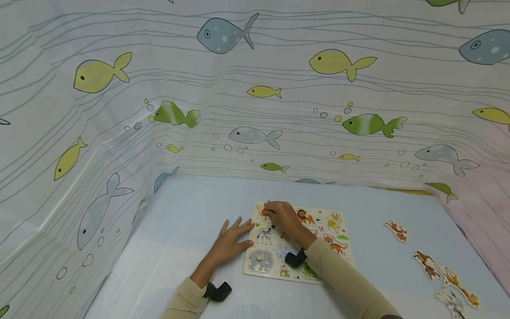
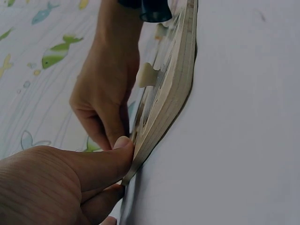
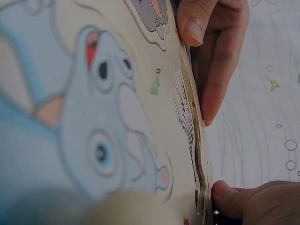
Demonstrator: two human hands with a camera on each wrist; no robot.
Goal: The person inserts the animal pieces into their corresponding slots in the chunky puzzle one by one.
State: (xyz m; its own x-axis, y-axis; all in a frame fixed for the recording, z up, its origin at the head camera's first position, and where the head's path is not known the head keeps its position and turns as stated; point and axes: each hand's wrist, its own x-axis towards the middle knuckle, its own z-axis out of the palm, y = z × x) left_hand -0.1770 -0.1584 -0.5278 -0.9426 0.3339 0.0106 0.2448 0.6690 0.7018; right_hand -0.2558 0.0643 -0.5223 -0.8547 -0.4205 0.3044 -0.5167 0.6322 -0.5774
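Note:
A wooden animal puzzle board (image 1: 292,277) lies on the table in the head view. My left hand (image 1: 230,243) rests beside it with fingers spread, fingertips at the board's left edge; in the left wrist view its thumb (image 2: 123,142) touches the board's edge. My right hand (image 1: 284,217) reaches across the board, its fingers bent down and pinching at an orange animal puzzle piece (image 1: 262,212) in the upper left corner, partly hidden by the fingers. Below are a zebra picture (image 1: 264,235) and an elephant piece (image 1: 260,261) with a knob. A blue hippo (image 3: 108,126) fills the right wrist view.
Loose puzzle pieces lie at the right: an orange animal (image 1: 397,232), a brown animal (image 1: 426,266), a giraffe (image 1: 458,285) and a zebra (image 1: 450,301). Fish-patterned sheeting (image 1: 223,106) stands behind and at both sides of the pale table (image 1: 191,208).

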